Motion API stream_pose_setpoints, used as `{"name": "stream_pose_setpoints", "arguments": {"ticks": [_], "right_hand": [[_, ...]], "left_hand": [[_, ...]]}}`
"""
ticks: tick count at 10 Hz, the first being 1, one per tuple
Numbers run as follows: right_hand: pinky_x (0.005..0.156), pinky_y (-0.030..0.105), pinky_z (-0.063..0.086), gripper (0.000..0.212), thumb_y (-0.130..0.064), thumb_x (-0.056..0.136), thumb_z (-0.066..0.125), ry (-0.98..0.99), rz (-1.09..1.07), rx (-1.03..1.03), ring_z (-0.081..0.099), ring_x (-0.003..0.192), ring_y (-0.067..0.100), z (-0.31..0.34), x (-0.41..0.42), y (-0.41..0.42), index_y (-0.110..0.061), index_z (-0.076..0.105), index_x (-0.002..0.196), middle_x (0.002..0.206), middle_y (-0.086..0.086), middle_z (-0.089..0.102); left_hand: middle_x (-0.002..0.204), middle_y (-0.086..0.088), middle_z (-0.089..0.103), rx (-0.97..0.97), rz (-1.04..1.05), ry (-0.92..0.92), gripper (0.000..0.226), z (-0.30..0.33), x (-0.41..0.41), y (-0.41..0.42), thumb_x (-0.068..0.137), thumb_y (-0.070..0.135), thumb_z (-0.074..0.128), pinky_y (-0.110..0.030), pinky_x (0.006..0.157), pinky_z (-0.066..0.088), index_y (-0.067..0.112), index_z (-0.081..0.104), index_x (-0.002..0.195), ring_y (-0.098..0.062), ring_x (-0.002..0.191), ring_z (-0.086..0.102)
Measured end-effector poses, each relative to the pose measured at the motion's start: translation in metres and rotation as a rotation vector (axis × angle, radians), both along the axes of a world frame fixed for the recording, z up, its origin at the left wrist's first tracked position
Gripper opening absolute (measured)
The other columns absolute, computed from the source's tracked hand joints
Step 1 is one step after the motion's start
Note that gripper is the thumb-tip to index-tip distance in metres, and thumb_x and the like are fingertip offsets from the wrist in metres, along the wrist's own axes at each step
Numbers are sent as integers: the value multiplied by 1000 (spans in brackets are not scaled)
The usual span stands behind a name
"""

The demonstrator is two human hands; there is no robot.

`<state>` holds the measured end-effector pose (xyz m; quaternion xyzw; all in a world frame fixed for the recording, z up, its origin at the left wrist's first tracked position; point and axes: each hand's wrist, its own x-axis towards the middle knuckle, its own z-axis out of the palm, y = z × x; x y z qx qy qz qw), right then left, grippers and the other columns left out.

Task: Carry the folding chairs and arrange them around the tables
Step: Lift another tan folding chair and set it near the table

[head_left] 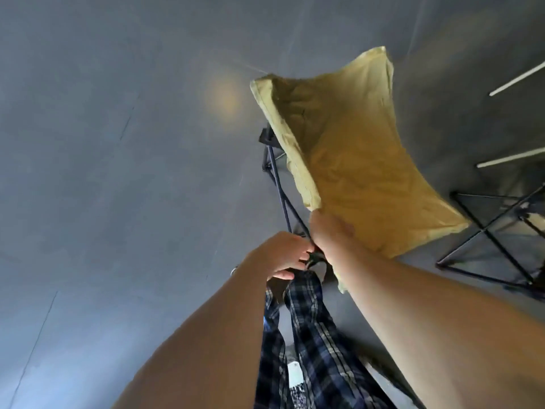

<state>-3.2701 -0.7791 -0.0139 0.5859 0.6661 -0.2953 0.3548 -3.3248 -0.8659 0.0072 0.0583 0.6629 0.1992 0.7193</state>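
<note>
1. Bare forearms fill the lower frame, both reaching forward and down over plaid trousers.
2. Right hand: grip closed on the near corner of the yellow fabric seat of the folding chair, fingers hidden behind the cloth.
3. Left hand: grip curled round a dark frame joint just beside the right hand, fingertips wrapped at the black tubing.
4. Chair tilted, seat fabric slung open and facing the camera, far corners up and away, black legs trailing underneath on the left; cannot tell whether any leg touches the floor.
5. Grey floor all round, faint seams and a pale glare spot beyond the chair.
6. Second black folding frame at the right edge, crossed tubes standing on the floor, near the held chair's right corner but apart from it.
7. Two pale bars above that frame at the right edge; too little in view to identify.
</note>
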Motion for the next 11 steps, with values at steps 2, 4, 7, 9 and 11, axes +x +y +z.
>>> {"name": "stream_pose_setpoints", "arguments": {"ticks": [2, 4, 7, 9, 11], "right_hand": [[91, 46, 50, 57, -56, 74, 56, -88, -92, -145, 55, 114, 42, -23, 92, 42, -12, 61, 111, 128, 20, 56], [69, 32, 51, 17, -12, 96, 46, -39, -211, -275, 62, 87, 27, -19, 156, 73, -6, 57, 107, 83, 9, 54], [90, 35, 48, 19, -19, 92, 49, -81, -472, -16, 58, 115, 34, 27, 219, 200, -13, 56, 109, 125, 15, 59], [78, 30, 44, 22, -14, 99, 46, 21, -644, 216, 60, 110, 32, 58, 199, 276, -3, 61, 112, 118, 16, 63], [52, 27, 34, 20, -11, 96, 47, 53, -912, 334, 43, 66, 19, 80, 154, 342, -11, 55, 78, 97, 13, 63]], "left_hand": [[121, -6, 54, 10, 392, 240, 52, 6, -19, 97, 95, 47, 55, -39, 79, 55, 14, 48, 135, -26, 111, 56], [152, 1, 34, -85, 457, 247, 65, -20, -2, 156, 93, 53, 54, -42, 100, 41, 28, 29, 148, -28, 137, 39], [133, -14, 57, 19, 462, 402, 36, -31, 25, 267, 102, 12, 40, -34, 65, 58, 13, 46, 137, -24, 89, 66], [99, -8, 62, 102, 437, 368, 24, 14, 4, 383, 102, 3, 39, -39, 68, 61, 17, 53, 115, -24, 81, 66], [112, -15, 63, 216, 205, 313, 43, 38, -36, 505, 93, -13, 32, -36, 56, 61, 9, 53, 123, -29, 88, 68]]}}
